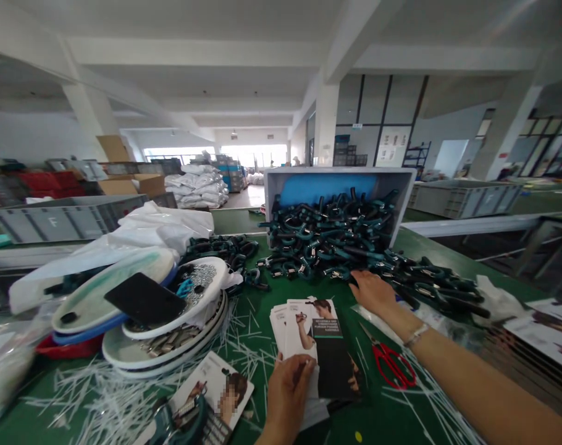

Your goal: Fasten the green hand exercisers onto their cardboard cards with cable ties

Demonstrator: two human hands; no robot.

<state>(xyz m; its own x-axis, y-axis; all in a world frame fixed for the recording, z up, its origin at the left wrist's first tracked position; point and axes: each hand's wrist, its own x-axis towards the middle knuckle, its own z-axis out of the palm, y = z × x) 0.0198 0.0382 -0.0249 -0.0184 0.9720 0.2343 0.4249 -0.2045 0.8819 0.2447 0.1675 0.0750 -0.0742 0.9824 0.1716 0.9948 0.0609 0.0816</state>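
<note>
My left hand (288, 386) is closed on a fanned stack of printed packaging cards (309, 340), holding it near the front of the green table (392, 414). My right hand (372, 290) reaches forward to the heap of dark teal hand grippers (336, 244) and its fingers curl onto one at the heap's near edge. The heap spills from a tipped grey crate (401, 185). A packed card with a gripper (202, 402) lies at the front left.
Red-handled scissors (392, 364) lie by my right forearm. Stacked white plates (170, 309) with metal springs and a black card stand at the left, white plastic bags (137, 241) behind them. White plastic strips (100, 389) litter the table. More cards (549, 327) lie at the right.
</note>
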